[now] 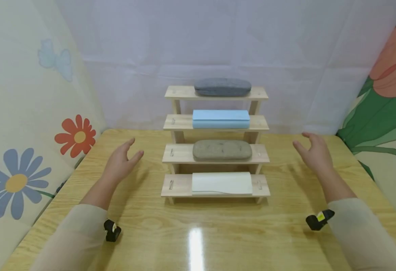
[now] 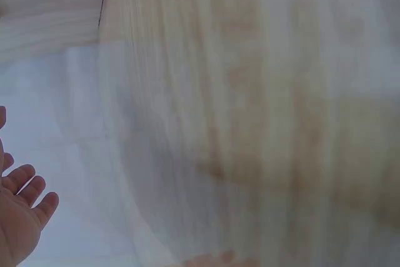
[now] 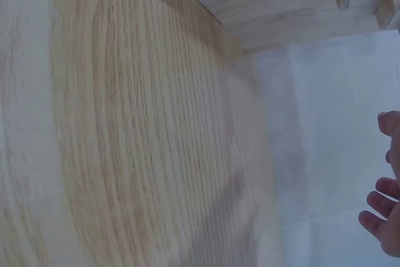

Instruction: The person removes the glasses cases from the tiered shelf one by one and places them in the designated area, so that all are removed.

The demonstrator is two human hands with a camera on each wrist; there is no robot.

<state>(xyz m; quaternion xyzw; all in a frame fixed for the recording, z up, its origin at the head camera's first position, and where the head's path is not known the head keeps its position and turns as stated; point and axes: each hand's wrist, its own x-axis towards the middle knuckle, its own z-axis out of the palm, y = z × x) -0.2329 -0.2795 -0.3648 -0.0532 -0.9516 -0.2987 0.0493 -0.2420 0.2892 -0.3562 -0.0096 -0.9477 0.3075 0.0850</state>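
Beside the wooden rack (image 1: 216, 154), two empty hands, no legible writing.

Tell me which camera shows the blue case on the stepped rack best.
The head view: the blue case lies in full on the rack, second shelf from the top. Neither wrist view shows it; both catch only rack wood, table and fingers.

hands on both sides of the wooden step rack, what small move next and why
Probably bring both hands inward toward the rack. The left hand and right hand hover open on either side of it, holding nothing, while all four cases, including the white case on the lowest step, sit untouched.
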